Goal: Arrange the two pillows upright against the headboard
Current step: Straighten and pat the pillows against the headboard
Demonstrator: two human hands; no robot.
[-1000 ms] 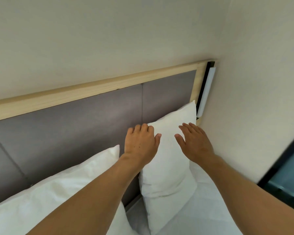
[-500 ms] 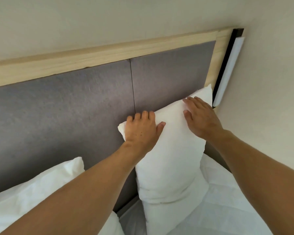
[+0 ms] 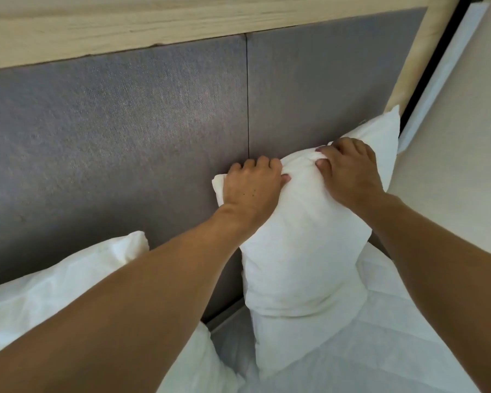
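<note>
A white pillow (image 3: 304, 256) stands upright on its end against the grey padded headboard (image 3: 125, 131), near the bed's right corner. My left hand (image 3: 250, 188) grips its top left corner, fingers curled over the edge. My right hand (image 3: 349, 171) pinches the top edge just to the right, bunching the fabric between both hands. A second white pillow (image 3: 54, 287) leans against the headboard at the lower left, partly hidden by my left forearm.
A light wooden frame (image 3: 153, 26) runs along the headboard's top and down its right side. A cream wall (image 3: 459, 165) with a white strip light (image 3: 448, 69) closes in on the right. White bedding (image 3: 366, 353) lies below.
Both hands went from hovering flat near the right pillow to closing on its top edge and bunching it. The view has moved closer to the headboard.
</note>
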